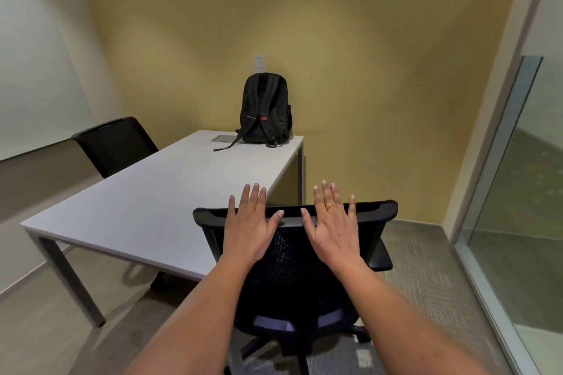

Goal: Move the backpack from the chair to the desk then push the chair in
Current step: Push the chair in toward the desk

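Note:
A black backpack [265,109] with a red mark stands upright at the far end of the white desk [146,210], leaning against the yellow wall. Close in front of me is a black mesh office chair [374,222], its backrest facing me and its seat at the desk's right side. My left hand [251,227] is spread flat over the top of the backrest, fingers apart. My right hand [333,224], wearing a gold ring, is spread the same way beside it. Neither hand wraps around anything.
A second black chair [114,144] stands at the desk's far left side. A glass partition [515,192] runs along the right. A grey inset panel [224,138] lies in the desktop next to the backpack. Carpet covers the floor.

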`<control>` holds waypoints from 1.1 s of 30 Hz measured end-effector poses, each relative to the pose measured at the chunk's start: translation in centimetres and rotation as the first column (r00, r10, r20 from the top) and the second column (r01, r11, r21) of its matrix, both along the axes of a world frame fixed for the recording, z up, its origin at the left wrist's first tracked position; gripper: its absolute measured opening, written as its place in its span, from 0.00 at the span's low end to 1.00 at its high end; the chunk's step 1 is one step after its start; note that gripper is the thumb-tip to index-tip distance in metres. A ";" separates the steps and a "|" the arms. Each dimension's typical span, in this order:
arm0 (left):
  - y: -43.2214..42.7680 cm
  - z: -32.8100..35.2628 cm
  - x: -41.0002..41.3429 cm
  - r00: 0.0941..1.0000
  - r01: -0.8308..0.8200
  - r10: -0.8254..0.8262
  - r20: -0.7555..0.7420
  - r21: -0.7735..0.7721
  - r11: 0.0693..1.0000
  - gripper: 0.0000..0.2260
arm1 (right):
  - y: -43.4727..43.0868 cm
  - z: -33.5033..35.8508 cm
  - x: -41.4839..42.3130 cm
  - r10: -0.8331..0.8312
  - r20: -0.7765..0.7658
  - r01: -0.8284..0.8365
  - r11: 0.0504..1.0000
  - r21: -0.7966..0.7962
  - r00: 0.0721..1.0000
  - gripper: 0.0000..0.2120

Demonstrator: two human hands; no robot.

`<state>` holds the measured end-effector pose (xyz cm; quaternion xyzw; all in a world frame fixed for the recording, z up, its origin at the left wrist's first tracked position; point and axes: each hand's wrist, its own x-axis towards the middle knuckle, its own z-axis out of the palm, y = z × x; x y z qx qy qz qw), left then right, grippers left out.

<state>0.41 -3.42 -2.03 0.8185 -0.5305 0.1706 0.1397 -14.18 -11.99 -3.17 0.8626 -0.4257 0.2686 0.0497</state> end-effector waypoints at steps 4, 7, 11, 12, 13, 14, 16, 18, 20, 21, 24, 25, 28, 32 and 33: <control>-0.2 -0.2 -0.1 1.000 -0.017 0.018 0.019 -0.027 0.999 0.37 | -0.2 -0.3 0.2 0.007 0.046 -0.006 1.000 -0.023 0.999 0.29; -0.6 -0.3 -0.2 0.999 -0.011 0.012 0.037 -0.038 0.999 0.34 | -0.6 -0.2 0.2 0.011 0.070 -0.008 0.999 -0.040 0.997 0.28; -1.3 -0.1 -0.6 0.998 0.012 -0.008 0.068 -0.050 0.999 0.35 | -1.4 -0.1 -0.1 0.017 0.072 -0.013 0.998 -0.061 0.997 0.32; -1.6 -0.1 -0.8 0.998 0.014 -0.010 0.069 -0.054 0.998 0.35 | -1.8 -0.1 -0.2 0.021 0.078 -0.016 0.998 -0.064 0.997 0.32; -1.9 0.0 -1.0 0.998 0.012 -0.008 0.067 -0.057 0.998 0.35 | -2.2 -0.1 -0.4 0.025 0.081 -0.020 0.998 -0.065 0.996 0.32; -2.2 0.0 -1.2 0.998 0.008 -0.004 0.067 -0.058 0.998 0.35 | -2.5 -0.1 -0.6 0.029 0.083 -0.024 0.998 -0.063 0.996 0.32; -2.9 0.0 -1.8 0.998 -0.007 0.010 0.062 -0.058 0.998 0.36 | -3.4 -0.1 -1.0 0.044 0.085 -0.038 0.997 -0.062 0.995 0.32; -3.5 0.0 -2.3 0.998 -0.016 0.019 0.054 -0.057 0.998 0.37 | -4.2 -0.1 -1.3 0.051 0.079 -0.046 0.997 -0.065 0.996 0.32; -4.3 0.0 -2.8 0.998 -0.028 0.031 0.048 -0.054 0.998 0.37 | -5.2 -0.2 -1.7 0.060 0.073 -0.055 0.996 -0.065 0.996 0.33; -4.7 0.0 -3.0 0.998 -0.036 0.038 0.047 -0.051 0.998 0.38 | -5.7 -0.2 -1.9 0.066 0.073 -0.061 0.996 -0.067 0.995 0.33; -5.9 0.0 -3.7 0.997 -0.064 0.066 0.047 -0.046 0.997 0.38 | -7.3 -0.2 -2.3 0.096 0.072 -0.091 0.993 -0.074 0.993 0.33; -6.3 0.0 -3.9 0.996 -0.074 0.077 0.048 -0.046 0.996 0.38 | -7.8 -0.2 -2.4 0.108 0.072 -0.103 0.992 -0.075 0.992 0.33; -7.8 0.0 -4.7 0.993 -0.104 0.107 0.044 -0.055 0.993 0.37 | -9.8 -0.2 -2.9 0.141 0.049 -0.137 0.988 -0.073 0.989 0.31; -10.3 -0.1 -6.2 0.989 -0.142 0.144 0.022 -0.073 0.987 0.37 | -13.4 -0.4 -3.9 0.200 0.032 -0.199 0.979 -0.054 0.979 0.28; -11.1 -0.1 -6.7 0.988 -0.152 0.154 0.018 -0.078 0.985 0.37 | -14.4 -0.4 -4.2 0.215 0.026 -0.213 0.976 -0.050 0.976 0.28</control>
